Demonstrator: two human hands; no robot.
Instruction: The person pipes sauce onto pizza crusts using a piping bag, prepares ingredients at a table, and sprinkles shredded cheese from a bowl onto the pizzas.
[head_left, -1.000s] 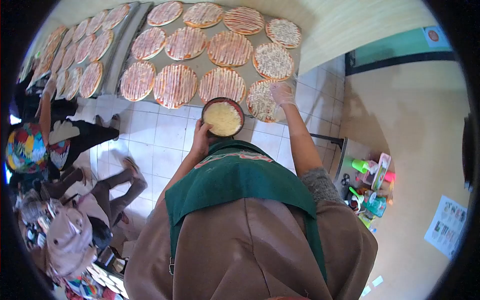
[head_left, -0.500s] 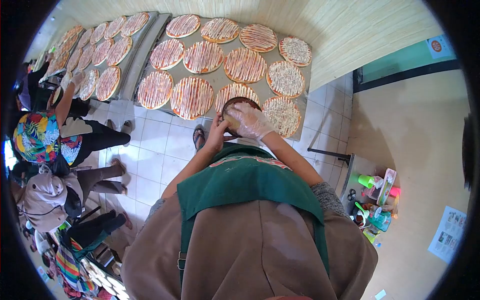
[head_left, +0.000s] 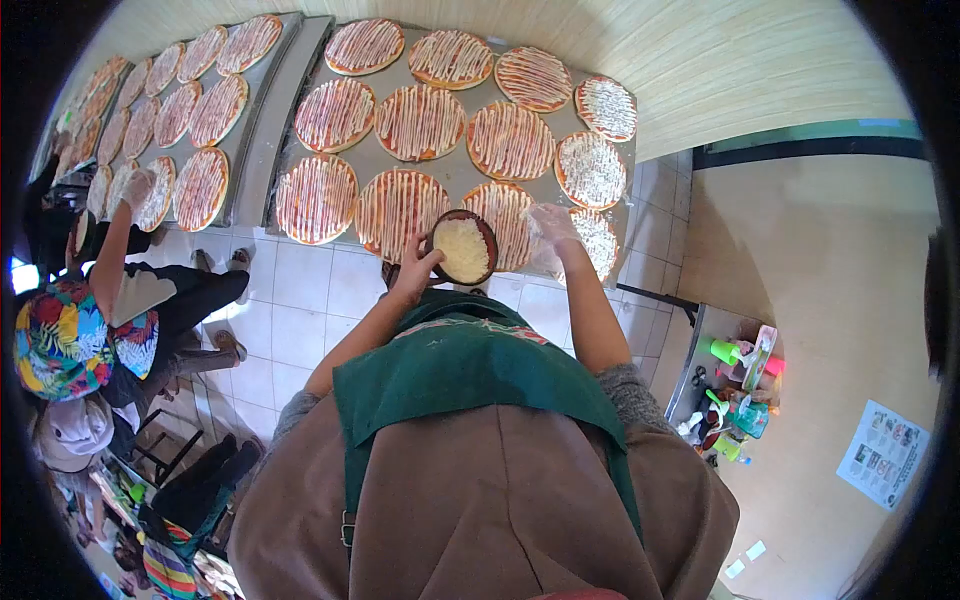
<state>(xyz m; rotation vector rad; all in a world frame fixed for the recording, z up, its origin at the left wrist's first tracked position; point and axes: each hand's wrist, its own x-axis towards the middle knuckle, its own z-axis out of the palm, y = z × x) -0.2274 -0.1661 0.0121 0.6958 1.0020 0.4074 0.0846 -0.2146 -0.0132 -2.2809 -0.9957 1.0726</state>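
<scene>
My left hand [head_left: 415, 270] grips the near left rim of a dark round bowl [head_left: 492, 262], thumb over the edge. Pale grated cheese [head_left: 461, 248] fills the bowl. My right hand [head_left: 556, 228], in a clear plastic glove, is off to the bowl's right, fingers drawn together; what they hold is hidden. Under and beside that hand are a pizza with red and white sauce stripes [head_left: 498, 215] and a pizza covered in white shreds [head_left: 597, 240]. Another white-topped pizza [head_left: 590, 170] lies just beyond.
Several striped pizzas [head_left: 420, 122] stand in rows on the metal table [head_left: 262, 120]. A second table of pizzas [head_left: 202, 188] is at the left, where a person in a floral top [head_left: 65, 335] reaches over. On the right, a side table [head_left: 690, 385] carries cups and bottles.
My right hand has come out of the bowl and moved right, over the pizzas. The cheese now shows, and my left hand keeps the bowl, slightly further left.
</scene>
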